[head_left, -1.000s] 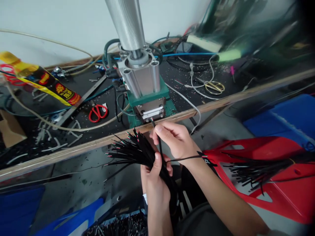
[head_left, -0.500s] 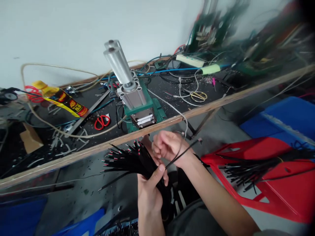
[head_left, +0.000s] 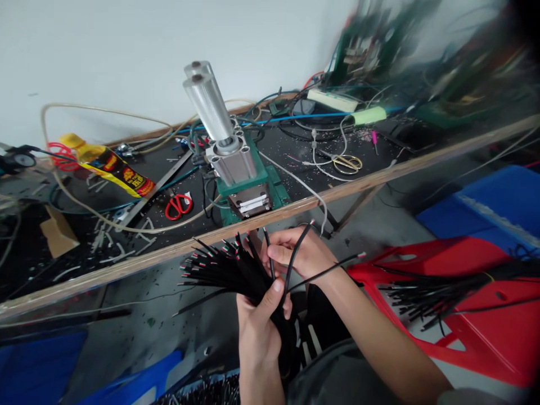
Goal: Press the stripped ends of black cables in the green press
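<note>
My left hand (head_left: 259, 326) grips a thick bundle of black wires (head_left: 223, 269) whose stripped ends fan out to the left. My right hand (head_left: 301, 253) sits just above it, fingers closed on a few single black wires (head_left: 295, 256) pulled up from the bundle; one of these points right, past my wrist. Just beyond my hands, a green pneumatic press (head_left: 240, 180) with a silver cylinder stands at the bench's wooden front edge (head_left: 169, 256).
Red scissors (head_left: 178, 205), a yellow tube (head_left: 105, 166), gold scissors (head_left: 348, 163), hoses and wire scraps litter the black benchtop. A red plastic stool (head_left: 472, 326) at right carries more black wires (head_left: 426, 295). Blue bins (head_left: 493, 202) stand right and lower left.
My right hand drew its wire back from the press jaws, then took up further wires from the bundle. The view pulled back and tilted up, showing the whole press.
</note>
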Tool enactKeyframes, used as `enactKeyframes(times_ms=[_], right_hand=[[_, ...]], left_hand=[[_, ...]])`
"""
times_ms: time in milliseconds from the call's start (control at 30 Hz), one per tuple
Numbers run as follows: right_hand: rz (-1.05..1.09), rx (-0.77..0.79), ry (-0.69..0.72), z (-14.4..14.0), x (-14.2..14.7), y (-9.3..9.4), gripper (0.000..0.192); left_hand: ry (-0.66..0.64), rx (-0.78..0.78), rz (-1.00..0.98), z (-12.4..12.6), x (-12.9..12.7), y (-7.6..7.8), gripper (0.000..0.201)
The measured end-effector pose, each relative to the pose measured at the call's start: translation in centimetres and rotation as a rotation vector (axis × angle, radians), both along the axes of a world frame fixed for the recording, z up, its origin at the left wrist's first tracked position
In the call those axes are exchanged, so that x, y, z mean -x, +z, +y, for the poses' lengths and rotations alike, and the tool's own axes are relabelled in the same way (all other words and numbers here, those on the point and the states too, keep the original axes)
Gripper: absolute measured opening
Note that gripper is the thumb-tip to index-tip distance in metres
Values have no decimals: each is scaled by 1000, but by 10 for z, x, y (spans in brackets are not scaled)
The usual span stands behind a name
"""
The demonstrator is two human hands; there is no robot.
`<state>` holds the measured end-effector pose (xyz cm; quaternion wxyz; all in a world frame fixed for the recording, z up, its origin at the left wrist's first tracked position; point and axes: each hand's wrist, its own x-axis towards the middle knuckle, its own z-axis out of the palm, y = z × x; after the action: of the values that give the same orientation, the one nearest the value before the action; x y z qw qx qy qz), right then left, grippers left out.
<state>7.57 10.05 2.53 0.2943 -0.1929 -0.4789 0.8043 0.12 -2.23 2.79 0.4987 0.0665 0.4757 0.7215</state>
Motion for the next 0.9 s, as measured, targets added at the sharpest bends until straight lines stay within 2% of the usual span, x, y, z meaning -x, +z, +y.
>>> enactKeyframes(times_ms=[100, 167, 233, 300, 400, 500, 633, 900], right_hand=[[81, 99, -97, -4, 9, -11, 52], [96, 142, -214, -3, 15, -13, 50], [57, 100, -330, 2, 22, -11, 48], [-13, 6, -395, 7, 28, -7, 50], [-121, -48, -373, 10, 38, -2, 52], [-188, -105, -358, 10, 45, -4, 45], [-252, -179, -379, 12, 51, -10, 37], [-273, -229, -459, 12, 65, -10, 44]], left_hand=[[-6, 14, 13, -1, 4, -6, 41], [-56, 20, 31, -3, 6, -11, 44], [-76, 22, 46, -3, 6, -16, 46], [-42, 21, 50, -3, 6, -22, 47], [20, 18, 32, -2, 7, -30, 49], [42, 19, 14, 2, 12, -36, 47], [23, 28, -13, 10, 21, -37, 43], [-4, -30, -48, 20, 25, -40, 33]])
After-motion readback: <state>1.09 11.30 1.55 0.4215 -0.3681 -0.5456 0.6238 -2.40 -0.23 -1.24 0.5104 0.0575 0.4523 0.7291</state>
